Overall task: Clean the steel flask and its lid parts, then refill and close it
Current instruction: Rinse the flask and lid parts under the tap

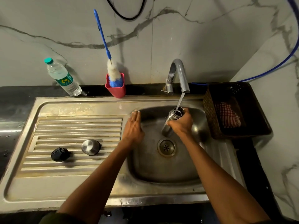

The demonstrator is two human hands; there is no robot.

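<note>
My right hand (pixel 181 122) grips the steel flask (pixel 168 129) round its upper body and holds it upright over the sink basin (pixel 161 167). Water runs from the tap (pixel 179 75) into the flask's open mouth (pixel 178 112). My left hand (pixel 133 128) lies flat with straight fingers on the basin's left rim, holding nothing. On the ribbed drainboard (pixel 72 126) sit the steel cup lid (pixel 90 147), upside down, and the black stopper (pixel 59 154) to its left.
A blue-handled bottle brush (pixel 113 73) stands in a red holder (pixel 115 88) at the wall. A plastic water bottle (pixel 63 77) stands at the back left. A dark basket (pixel 210 113) with a checked cloth (pixel 228 117) sits right of the sink. A drain (pixel 166 147) lies in the basin.
</note>
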